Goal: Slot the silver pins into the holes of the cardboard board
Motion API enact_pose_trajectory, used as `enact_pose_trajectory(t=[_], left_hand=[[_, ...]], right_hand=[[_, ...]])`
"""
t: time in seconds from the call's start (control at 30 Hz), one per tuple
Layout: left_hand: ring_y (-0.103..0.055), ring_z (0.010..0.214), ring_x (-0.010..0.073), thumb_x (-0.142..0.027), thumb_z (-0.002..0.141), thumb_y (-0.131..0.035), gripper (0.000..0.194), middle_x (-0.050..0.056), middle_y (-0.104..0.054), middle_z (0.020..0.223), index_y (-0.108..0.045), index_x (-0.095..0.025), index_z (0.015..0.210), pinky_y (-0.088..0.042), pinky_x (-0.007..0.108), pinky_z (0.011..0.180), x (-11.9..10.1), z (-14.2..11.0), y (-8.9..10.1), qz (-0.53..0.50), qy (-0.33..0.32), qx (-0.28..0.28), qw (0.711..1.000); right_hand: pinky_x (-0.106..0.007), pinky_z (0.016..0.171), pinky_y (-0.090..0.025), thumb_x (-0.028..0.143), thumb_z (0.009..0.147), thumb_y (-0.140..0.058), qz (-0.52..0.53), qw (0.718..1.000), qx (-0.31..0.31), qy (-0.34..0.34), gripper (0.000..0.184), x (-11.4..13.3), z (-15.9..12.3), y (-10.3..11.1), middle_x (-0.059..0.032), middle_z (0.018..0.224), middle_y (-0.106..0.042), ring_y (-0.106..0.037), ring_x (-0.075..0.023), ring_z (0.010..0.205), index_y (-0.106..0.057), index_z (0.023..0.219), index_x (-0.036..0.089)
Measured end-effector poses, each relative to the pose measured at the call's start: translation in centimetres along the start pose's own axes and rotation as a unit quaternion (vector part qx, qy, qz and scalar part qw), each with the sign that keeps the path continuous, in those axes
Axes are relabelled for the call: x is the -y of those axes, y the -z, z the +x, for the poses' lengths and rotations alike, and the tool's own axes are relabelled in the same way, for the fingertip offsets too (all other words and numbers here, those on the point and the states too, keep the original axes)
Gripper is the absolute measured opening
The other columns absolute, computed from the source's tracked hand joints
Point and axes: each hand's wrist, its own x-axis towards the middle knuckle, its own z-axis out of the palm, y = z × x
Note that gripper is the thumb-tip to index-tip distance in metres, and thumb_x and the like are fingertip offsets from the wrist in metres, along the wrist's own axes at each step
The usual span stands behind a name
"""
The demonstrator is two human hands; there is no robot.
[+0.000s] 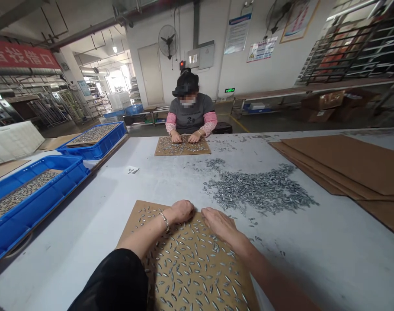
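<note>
A brown cardboard sheet [132, 222] lies before me, its surface dotted with small pointed silvery metal pieces [184, 263] set apart from each other. My left hand [183, 211], a bracelet at its wrist, rests at the sheet's far edge with fingers curled down; whatever is in them is hidden. Close to its right, over the far right corner, is my right hand [216, 221], fingers bent and drawn together, tips turned toward the left hand. What they pinch is too small to make out. Beyond the right hand spreads a loose heap of the same metal pieces [258, 188].
Across the table [86, 224] a seated person [190, 114] has both hands on another piece-covered cardboard sheet [184, 149]. Blue trays [54, 185] with filled sheets stand at left. Stacked cardboard [342, 164] lies at right. A scrap of paper [132, 169] sits left of centre.
</note>
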Motion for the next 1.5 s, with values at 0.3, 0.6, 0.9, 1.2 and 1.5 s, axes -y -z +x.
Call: enact_pose_trajectory(t=[0.3, 0.6, 0.9, 1.2, 1.5], left_hand=[[-0.073, 0.093, 0.0230, -0.018, 0.092, -0.058, 0.022, 0.015, -0.079, 0.106, -0.078, -0.013, 0.099, -0.056, 0.028, 0.084, 2.0, -0.4, 1.1, -0.035, 0.033, -0.037, 0.998], [-0.071, 0.092, 0.0224, -0.017, 0.092, -0.059, 0.020, 0.013, -0.077, 0.104, -0.077, -0.013, 0.098, -0.054, 0.027, 0.084, 1.8, -1.7, 1.3, -0.058, 0.030, -0.039, 0.997], [-0.066, 0.082, 0.0188, -0.013, 0.091, -0.055, 0.020, 0.013, -0.075, 0.099, -0.075, -0.012, 0.089, -0.051, 0.025, 0.076, 2.8, -2.5, 2.7, -0.076, 0.033, -0.050, 0.995], [-0.067, 0.083, 0.0190, -0.016, 0.091, -0.057, 0.019, 0.011, -0.076, 0.099, -0.076, -0.014, 0.090, -0.051, 0.025, 0.077, 1.6, -1.9, 2.3, -0.077, 0.021, -0.046, 0.996], [-0.070, 0.092, 0.0224, -0.016, 0.090, -0.058, 0.023, 0.013, -0.077, 0.105, -0.079, -0.014, 0.099, -0.053, 0.027, 0.083, 2.3, -2.0, 1.8, -0.069, 0.037, -0.050, 0.996]], right_hand=[[-0.031, 0.066, -0.024, 0.021, 0.100, -0.050, 0.035, 0.998, 0.012, -0.043, 0.015, 0.0, 0.4, 0.7, -0.0088, 0.101, -0.071, -0.059, -0.0183, 0.085, -0.066, 0.098, 0.020], [-0.031, 0.068, -0.028, 0.016, 0.098, -0.052, 0.023, 0.999, 0.019, -0.029, 0.018, 0.3, 0.8, 0.3, -0.0098, 0.101, -0.072, -0.062, -0.0194, 0.086, -0.070, 0.098, 0.019], [-0.028, 0.074, -0.035, 0.017, 0.099, -0.048, 0.057, 0.997, 0.002, -0.051, 0.025, -6.8, -2.7, 2.6, -0.0090, 0.101, -0.072, -0.063, -0.0204, 0.094, -0.072, 0.093, 0.019], [-0.028, 0.078, -0.036, 0.014, 0.095, -0.054, 0.011, 1.000, -0.008, -0.012, 0.016, -5.5, -2.5, -0.5, -0.0088, 0.101, -0.068, -0.060, -0.0195, 0.094, -0.069, 0.092, 0.019], [-0.029, 0.072, -0.036, 0.023, 0.099, -0.054, 0.006, 1.000, 0.013, 0.001, 0.021, 1.4, 1.5, 1.7, -0.0111, 0.104, -0.073, -0.067, -0.0206, 0.090, -0.075, 0.099, 0.019]])
